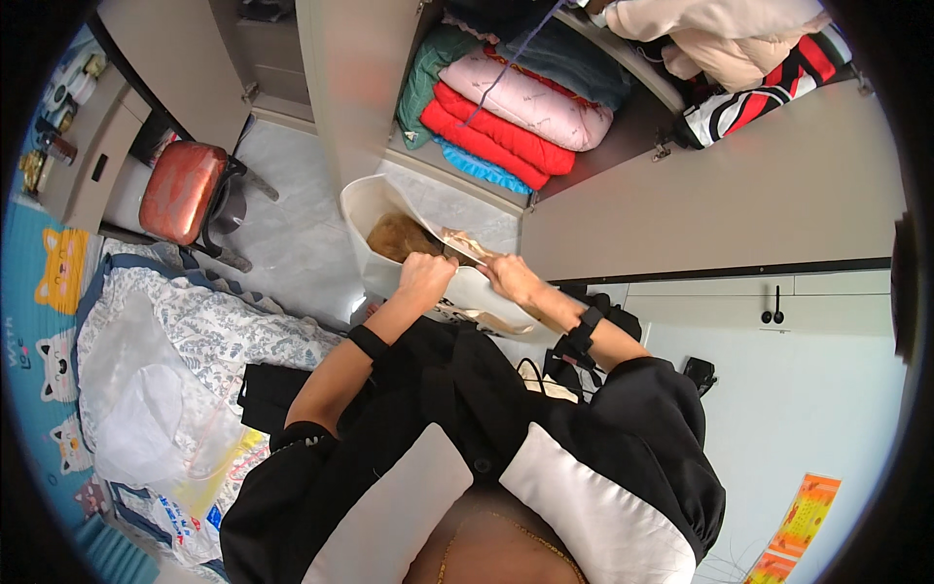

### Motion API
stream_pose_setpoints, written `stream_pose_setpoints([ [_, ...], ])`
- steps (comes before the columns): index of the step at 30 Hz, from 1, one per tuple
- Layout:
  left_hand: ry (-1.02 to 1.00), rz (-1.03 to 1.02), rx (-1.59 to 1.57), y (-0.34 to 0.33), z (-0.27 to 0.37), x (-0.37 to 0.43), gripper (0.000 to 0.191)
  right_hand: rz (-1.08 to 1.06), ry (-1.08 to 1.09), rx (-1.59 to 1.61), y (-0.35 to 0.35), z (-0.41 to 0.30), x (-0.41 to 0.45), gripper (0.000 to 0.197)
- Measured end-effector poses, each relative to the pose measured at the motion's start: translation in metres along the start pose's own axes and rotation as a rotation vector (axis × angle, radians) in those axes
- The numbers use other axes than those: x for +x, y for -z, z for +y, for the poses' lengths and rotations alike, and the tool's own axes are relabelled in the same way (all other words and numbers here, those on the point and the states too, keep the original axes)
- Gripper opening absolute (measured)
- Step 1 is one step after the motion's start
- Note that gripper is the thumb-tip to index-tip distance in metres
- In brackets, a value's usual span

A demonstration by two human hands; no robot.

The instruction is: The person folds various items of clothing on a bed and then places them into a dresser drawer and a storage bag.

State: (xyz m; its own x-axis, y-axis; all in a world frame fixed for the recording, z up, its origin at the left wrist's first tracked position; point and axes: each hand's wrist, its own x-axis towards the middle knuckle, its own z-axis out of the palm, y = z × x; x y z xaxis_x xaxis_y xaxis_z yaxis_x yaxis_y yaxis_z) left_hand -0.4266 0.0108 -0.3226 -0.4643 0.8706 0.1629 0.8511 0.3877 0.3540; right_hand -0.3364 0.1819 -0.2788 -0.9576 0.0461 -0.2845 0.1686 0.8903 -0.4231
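Note:
A large white shopping bag [372, 212] with satin ribbon handles hangs in front of me, its mouth facing up. My left hand [427, 279] is closed on the rim nearest me. On the right, my right hand [511, 277] pinches the bag's edge beside a beige ribbon [467, 244]. Inside the bag lies a brown furry item [400, 237]; its lower part is hidden. Black writing shows on the bag's near face, partly covered by my wrists.
Ahead, an open wardrobe holds folded quilts [503, 117]. Its door [715, 212] stands to the right. A red-seated chair [182, 191] is at the left, above a bed [211, 314] with plastic bags [139, 423]. More bags [551, 379] sit by my right side.

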Motion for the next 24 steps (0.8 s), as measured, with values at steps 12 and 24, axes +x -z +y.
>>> stream_pose_setpoints([
  [12,-0.256,0.022,0.004,0.012,0.034,0.017,0.016,0.091,-0.141,0.119,0.000,0.014,-0.048,0.021],
  [24,-0.088,-0.077,0.011,0.022,0.024,0.058,0.007,-0.003,-0.008,0.129,0.046,0.011,-0.024,0.021],
])
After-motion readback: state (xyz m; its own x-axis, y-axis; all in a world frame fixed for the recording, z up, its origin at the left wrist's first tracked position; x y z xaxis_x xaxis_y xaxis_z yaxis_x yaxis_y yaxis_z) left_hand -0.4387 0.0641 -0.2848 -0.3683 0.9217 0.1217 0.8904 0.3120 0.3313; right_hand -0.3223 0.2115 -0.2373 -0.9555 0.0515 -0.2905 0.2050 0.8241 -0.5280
